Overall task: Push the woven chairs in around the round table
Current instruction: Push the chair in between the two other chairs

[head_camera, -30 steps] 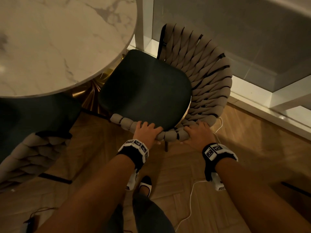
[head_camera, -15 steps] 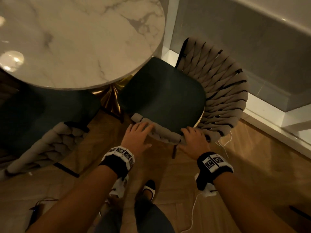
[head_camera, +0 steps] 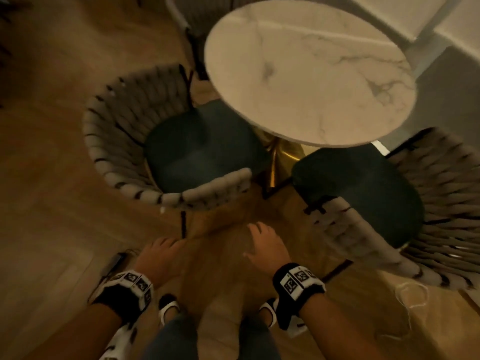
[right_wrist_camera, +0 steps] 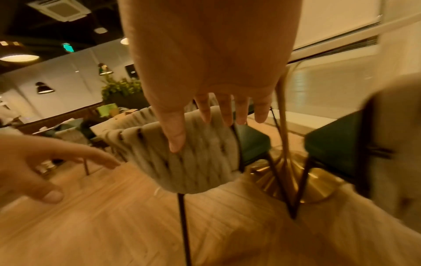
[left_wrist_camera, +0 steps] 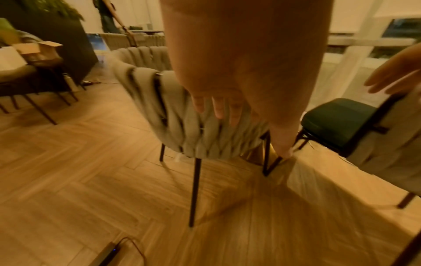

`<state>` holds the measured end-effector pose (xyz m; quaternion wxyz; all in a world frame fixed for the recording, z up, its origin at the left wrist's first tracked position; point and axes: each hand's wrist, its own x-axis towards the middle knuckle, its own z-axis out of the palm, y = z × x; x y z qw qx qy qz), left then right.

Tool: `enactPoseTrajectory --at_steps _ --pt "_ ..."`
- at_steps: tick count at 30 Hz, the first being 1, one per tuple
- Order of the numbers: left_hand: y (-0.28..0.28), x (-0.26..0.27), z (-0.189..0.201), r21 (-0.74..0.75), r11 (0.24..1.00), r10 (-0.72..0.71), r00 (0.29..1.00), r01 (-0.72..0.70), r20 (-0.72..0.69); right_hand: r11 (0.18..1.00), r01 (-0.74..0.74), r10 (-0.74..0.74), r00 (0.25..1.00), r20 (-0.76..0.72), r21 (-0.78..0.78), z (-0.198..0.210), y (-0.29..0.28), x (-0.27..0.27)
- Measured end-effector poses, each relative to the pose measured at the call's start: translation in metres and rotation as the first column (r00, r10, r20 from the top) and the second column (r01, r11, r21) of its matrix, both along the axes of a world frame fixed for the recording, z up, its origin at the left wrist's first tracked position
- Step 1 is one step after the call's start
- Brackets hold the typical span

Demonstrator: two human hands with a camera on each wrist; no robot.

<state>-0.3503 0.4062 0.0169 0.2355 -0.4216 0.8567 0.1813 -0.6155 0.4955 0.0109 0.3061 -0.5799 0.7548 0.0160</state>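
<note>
The round marble table (head_camera: pixel 309 71) stands on a gold pedestal (head_camera: pixel 280 162). One woven chair (head_camera: pixel 117 136) with a dark green seat sits at its left, its seat front under the table edge. A second woven chair (head_camera: pixel 439 203) sits at the right. A third chair back (head_camera: pixel 192 19) shows behind the table. My left hand (head_camera: pixel 161 253) and right hand (head_camera: pixel 262 240) hover over the floor between the two near chairs, fingers spread, touching nothing. In the left wrist view my fingers (left_wrist_camera: pixel 218 109) point at the left chair's woven back (left_wrist_camera: pixel 173 122), a short way off.
A dark power pack with a cable (head_camera: pixel 114 263) lies on the wood floor by my left wrist. A thin white cord (head_camera: pixel 410 294) loops on the floor below the right chair. My shoes (head_camera: pixel 168 307) stand just behind my hands. A white wall ledge (head_camera: pixel 426 24) runs behind the table.
Both hands have come off the right chair's woven rim. My view has swung left, and the hands now hang free between the two chairs, nearer the left one.
</note>
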Motion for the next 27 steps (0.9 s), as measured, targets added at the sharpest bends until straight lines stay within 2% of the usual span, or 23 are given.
enactPoseTrajectory --at_steps 5,7,11,16,21,24,27 --pt "-0.059 0.103 0.015 -0.166 0.986 -0.037 0.999 0.032 -0.030 0.991 -0.028 0.025 0.999 -0.020 -0.134 0.007 -0.083 0.126" --pt "-0.087 0.130 0.020 -0.189 0.981 -0.059 0.997 0.048 -0.052 0.983 -0.025 0.022 1.000 -0.017 -0.183 0.010 -0.114 0.167" --pt "-0.151 0.158 0.027 -0.202 0.977 -0.086 0.994 0.072 -0.064 0.990 -0.001 0.003 1.000 0.010 -0.143 0.012 -0.169 0.227" --pt "-0.248 0.157 0.022 -0.268 0.942 -0.208 0.978 0.202 0.008 0.997 0.061 -0.060 0.998 0.030 -0.046 -0.003 -0.236 0.261" --pt "-0.355 0.144 0.003 -0.225 0.896 -0.343 0.919 0.383 0.195 0.986 0.109 -0.118 0.990 0.070 0.127 -0.037 -0.305 0.282" --pt "-0.408 0.138 -0.010 -0.197 0.870 -0.403 0.882 0.453 0.245 0.988 0.102 -0.109 0.992 0.058 0.119 -0.050 -0.324 0.282" --pt "-0.427 0.136 -0.020 -0.167 0.813 -0.509 0.820 0.558 0.263 0.988 0.083 -0.088 0.996 0.031 0.134 -0.049 -0.320 0.281"
